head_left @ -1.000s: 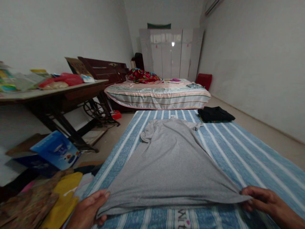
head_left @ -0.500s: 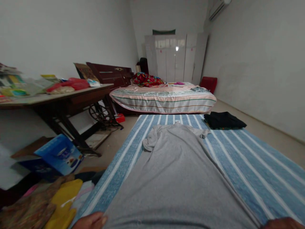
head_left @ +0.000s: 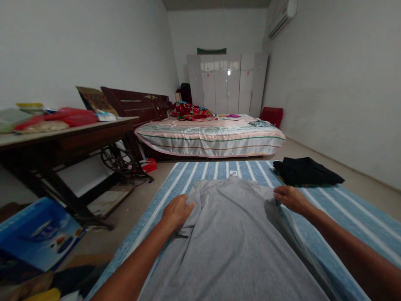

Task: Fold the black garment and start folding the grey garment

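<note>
From my remote view, the grey shirt (head_left: 233, 242) lay spread on the blue-striped cover (head_left: 360, 217), seemingly unfolded, with the left hand (head_left: 176, 212) and right hand (head_left: 291, 199) each gripping a sleeve, while nearby black clothing (head_left: 308, 171) lay already folded.

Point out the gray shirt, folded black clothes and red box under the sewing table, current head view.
Gray shirt (head_left: 232, 234): head view, middle of its body.
Folded black clothes (head_left: 308, 170): head view, upper surface.
Red box (head_left: 149, 165): head view, its visible side.
</note>
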Tool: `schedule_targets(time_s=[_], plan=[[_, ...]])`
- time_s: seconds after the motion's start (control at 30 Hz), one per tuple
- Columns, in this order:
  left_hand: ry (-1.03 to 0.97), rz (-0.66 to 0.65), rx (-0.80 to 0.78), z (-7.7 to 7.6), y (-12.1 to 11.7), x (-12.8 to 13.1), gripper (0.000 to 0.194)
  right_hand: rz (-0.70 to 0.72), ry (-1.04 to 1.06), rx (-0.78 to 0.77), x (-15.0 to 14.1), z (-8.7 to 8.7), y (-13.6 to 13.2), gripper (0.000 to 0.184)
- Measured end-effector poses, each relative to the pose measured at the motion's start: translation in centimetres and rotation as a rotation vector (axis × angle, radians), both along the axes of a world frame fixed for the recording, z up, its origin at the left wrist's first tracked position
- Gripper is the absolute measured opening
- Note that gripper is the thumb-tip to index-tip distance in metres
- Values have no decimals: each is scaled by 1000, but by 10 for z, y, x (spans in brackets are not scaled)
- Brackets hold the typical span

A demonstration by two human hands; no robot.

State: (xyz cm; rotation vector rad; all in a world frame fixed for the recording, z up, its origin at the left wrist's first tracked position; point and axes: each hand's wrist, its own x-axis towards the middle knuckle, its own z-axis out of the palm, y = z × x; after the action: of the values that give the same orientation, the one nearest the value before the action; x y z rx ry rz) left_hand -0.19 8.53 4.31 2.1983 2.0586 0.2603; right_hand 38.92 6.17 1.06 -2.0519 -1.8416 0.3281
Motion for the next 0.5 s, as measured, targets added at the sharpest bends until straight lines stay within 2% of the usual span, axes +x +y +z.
schedule_targets(time_s=[0.1,0.2,0.3,0.37,0.5], plan=[[42,135,-8,-17,58,23,40,-66,-52,3,-9,-12,63,35],[-13,224,-40,-30,96,37,41,-121,-96,-24,-18,-29,100,38],[-107,249,-58,-39,119,40,23,-148,-120,-55,-27,-44,115,37],[-163,236,-69,-42,128,38,13,-144,-115,-57,-31,-49,118,29],[-312,155,-54,-35,139,32,9,-179,-98,5,-23,-40,117,22]])
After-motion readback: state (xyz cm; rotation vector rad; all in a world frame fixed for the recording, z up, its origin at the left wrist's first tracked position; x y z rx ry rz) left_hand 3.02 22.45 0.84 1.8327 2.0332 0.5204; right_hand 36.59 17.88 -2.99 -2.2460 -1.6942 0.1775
